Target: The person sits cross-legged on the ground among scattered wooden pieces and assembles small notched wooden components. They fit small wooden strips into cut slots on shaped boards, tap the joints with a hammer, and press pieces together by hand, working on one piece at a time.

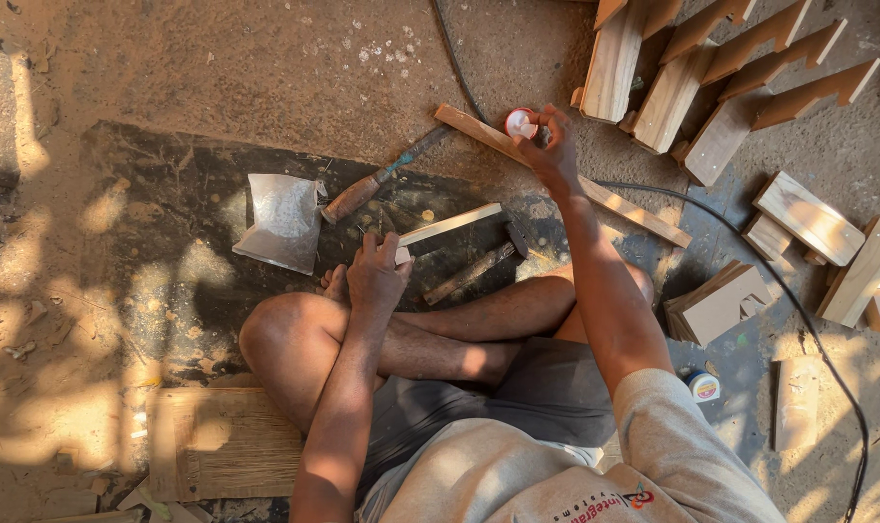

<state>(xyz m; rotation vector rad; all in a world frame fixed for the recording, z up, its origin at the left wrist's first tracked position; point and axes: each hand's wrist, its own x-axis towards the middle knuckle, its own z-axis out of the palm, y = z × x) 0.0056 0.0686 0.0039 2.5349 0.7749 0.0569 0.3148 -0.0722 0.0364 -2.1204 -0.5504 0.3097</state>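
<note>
Dusty floor [217, 77] carries 1 seated person. Left hand [377, 276] grips a thin wood strip [449, 224], fingers closed around its end. Right hand [553, 145] reaches out, fingers pinching a small red-rimmed tub [520, 123] beside a batten [614, 199]; a hammer [478, 266] lies near.

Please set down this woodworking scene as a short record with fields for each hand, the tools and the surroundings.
Setting: a person sits cross-legged on a dusty floor
Left hand: grips one end of a thin wooden strip
Right hand: reaches forward, fingers on a small round red-and-white container
Tools: hammer and wood-handled chisel lying by the feet
Nearby: clear plastic bag, long wooden slat, stacked cut wooden pieces, black cable
</note>
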